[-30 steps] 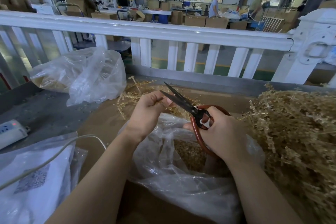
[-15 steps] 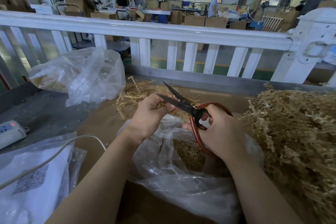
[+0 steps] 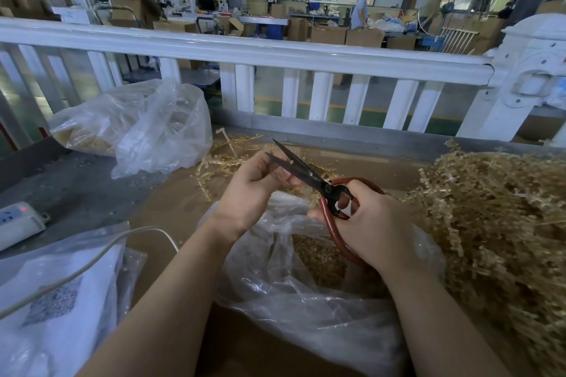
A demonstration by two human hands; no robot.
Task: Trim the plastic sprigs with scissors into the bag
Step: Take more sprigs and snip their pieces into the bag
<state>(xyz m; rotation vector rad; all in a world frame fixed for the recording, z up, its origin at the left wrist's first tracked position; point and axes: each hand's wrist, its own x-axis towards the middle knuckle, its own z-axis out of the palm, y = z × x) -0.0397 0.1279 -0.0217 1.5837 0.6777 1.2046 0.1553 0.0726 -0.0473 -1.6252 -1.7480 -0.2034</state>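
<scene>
1. The right hand (image 3: pixel 372 225) has its grip clenched round the red-brown handles of the scissors (image 3: pixel 318 185); the black blades stand slightly apart, tips pointing far and left.
2. The left hand (image 3: pixel 254 190) has its fingers curled just beside the blades. What it pinches is hidden behind the fingers and blades, so I cannot tell whether it grasps a sprig.
3. Below both hands lies the open clear bag (image 3: pixel 306 294), with tan cut pieces (image 3: pixel 318 257) showing inside; the right wrist covers part of its mouth.
4. The pile of plastic sprigs (image 3: pixel 496 223) fills the right side of the desk (image 3: pixel 171 202) and is cut off by the right edge.
5. A few loose sprigs (image 3: pixel 220 159) lie on the far side of the hands, partly hidden by them.
6. A second clear bag (image 3: pixel 137 125) sits far left, its contents hazy through the film.
7. At the near left, a white packet (image 3: pixel 58 306) with a blurred printed square is cut off by the edge; a white cable (image 3: pixel 92 260) crosses it.
8. A power strip (image 3: pixel 18 220) at the left edge shows only partly.
9. A white railing (image 3: pixel 275 55) runs across beyond the desk.
</scene>
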